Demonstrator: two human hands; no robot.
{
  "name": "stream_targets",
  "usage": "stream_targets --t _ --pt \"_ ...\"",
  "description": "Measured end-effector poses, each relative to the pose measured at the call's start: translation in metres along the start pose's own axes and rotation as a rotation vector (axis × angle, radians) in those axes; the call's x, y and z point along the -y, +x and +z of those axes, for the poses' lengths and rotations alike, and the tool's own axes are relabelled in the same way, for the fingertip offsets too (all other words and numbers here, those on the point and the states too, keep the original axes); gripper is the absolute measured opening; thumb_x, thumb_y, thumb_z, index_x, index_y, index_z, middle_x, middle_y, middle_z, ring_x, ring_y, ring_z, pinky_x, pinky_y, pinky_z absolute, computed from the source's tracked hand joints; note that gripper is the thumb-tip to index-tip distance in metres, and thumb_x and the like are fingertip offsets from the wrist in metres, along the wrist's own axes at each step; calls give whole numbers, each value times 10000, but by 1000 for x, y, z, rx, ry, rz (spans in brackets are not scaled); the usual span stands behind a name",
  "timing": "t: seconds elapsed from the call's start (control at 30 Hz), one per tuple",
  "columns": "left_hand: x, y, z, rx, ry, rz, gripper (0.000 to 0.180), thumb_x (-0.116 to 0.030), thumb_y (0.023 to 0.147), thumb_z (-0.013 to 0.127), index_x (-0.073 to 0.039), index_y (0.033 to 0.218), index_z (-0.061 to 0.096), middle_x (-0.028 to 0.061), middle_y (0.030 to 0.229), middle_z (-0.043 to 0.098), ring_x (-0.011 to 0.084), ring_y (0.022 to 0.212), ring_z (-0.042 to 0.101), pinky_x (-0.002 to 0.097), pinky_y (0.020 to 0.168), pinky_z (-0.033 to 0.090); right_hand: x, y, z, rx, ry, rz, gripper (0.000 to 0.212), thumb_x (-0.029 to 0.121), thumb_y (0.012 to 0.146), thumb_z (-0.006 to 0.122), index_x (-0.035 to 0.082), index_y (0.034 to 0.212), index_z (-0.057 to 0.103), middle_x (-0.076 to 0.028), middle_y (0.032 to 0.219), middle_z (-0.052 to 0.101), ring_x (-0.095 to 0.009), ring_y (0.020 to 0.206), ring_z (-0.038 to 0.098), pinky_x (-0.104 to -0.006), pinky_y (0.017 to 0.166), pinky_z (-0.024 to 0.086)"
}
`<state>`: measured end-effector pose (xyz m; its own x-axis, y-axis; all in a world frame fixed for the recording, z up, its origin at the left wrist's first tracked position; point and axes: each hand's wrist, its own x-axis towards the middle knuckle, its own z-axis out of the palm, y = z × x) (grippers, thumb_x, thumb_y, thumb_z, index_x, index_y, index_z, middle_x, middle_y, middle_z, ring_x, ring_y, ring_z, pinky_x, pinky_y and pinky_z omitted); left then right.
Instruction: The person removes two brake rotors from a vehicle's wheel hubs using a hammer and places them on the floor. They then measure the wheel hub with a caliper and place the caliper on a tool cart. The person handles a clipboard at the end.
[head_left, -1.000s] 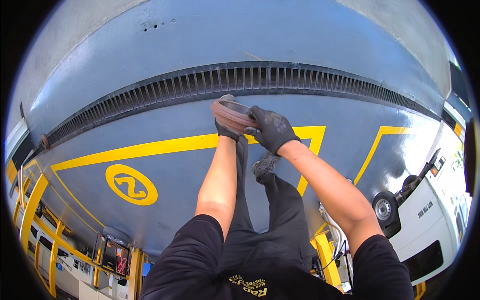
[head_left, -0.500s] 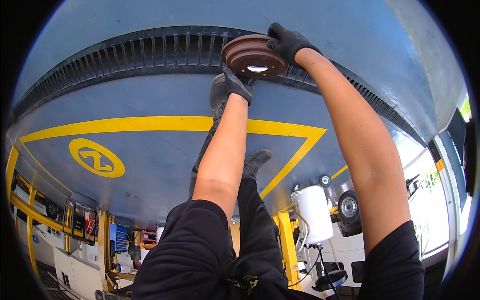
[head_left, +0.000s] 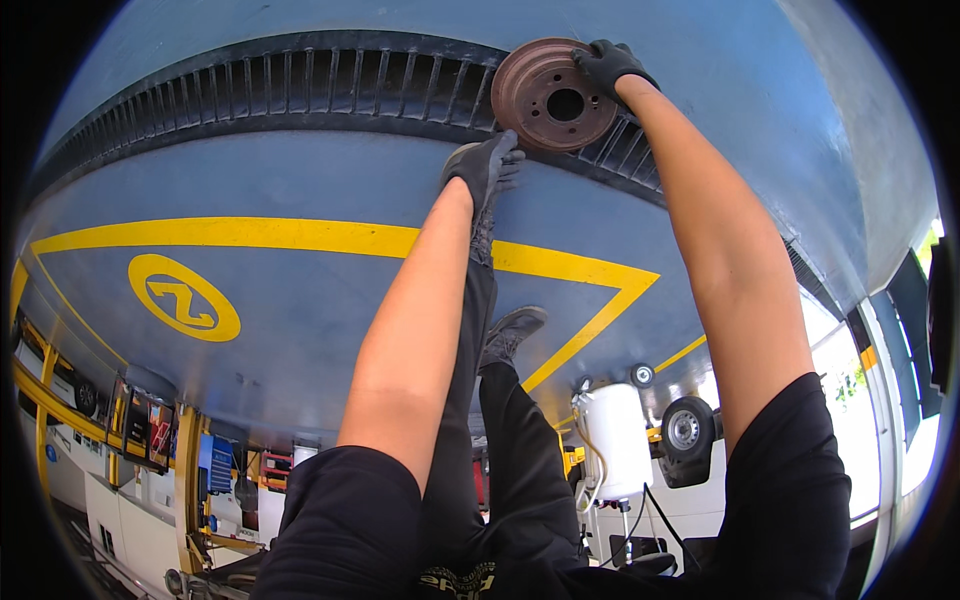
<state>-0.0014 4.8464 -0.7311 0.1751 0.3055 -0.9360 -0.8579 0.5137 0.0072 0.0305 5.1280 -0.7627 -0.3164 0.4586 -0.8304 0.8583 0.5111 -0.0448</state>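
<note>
A rusty brown brake drum [head_left: 530,85] is over the black floor grate, its flat face with the round centre hole and small bolt holes turned toward me. My right hand [head_left: 610,67], in a black glove, grips its upper right rim, the thumb on the face. At the drum's lower left edge is my left hand [head_left: 488,168], also gloved in black. Its thumb tip meets the rim while the other fingers stretch out below the drum, apart from it. Whether the drum rests on the grate is hard to tell.
The slotted grate [head_left: 340,85] crosses the blue floor, with a yellow painted line [head_left: 300,232] nearer me. My shoes [head_left: 515,335] stand on the floor below. A white tank [head_left: 615,440], a wheel [head_left: 687,428] and yellow lift posts [head_left: 190,480] are around the lower edge.
The drum has tilted so its face shows more fully, and it has shifted right with my right hand. My left hand has loosened from its underside, fingers now stretched rightward.
</note>
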Motion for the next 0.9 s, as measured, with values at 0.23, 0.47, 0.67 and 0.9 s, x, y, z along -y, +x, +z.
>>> stream_targets --t 0.23,0.47,0.67,0.9 --pt "76 -141 -168 -423 120 102 471 -453 1014 558 -116 1341 594 63 1216 682 178 1081 640 357 904 498 -45 -84 10 -188 180 10 657 511 908 644 87 1403 564 -260 1440 529 -436 1286 557 -471 1090 459" --pt "258 -398 -219 -630 177 -386 260 -459 928 607 -211 1004 619 -28 840 631 123 691 541 358 667 438 -109 -400 12 455 794 99 257 317 992 629 74 1076 647 -4 860 629 -100 696 549 -282 617 470" --pt "293 -416 -132 -625 286 -211 326 -507 941 610 -203 825 600 -40 707 560 125 591 470 352 579 396 -207 -566 -4 473 982 42 244 298 1011 615 121 1178 620 -31 909 668 -118 699 582 -278 606 485" --pt "104 -438 147 -441 968 890 423 -427 982 529 -105 1202 694 140 1187 719 319 1102 670 406 901 526 -353 -594 -25 416 724 143 279 358 992 547 197 1219 575 -44 926 639 -174 700 559 -349 623 484"
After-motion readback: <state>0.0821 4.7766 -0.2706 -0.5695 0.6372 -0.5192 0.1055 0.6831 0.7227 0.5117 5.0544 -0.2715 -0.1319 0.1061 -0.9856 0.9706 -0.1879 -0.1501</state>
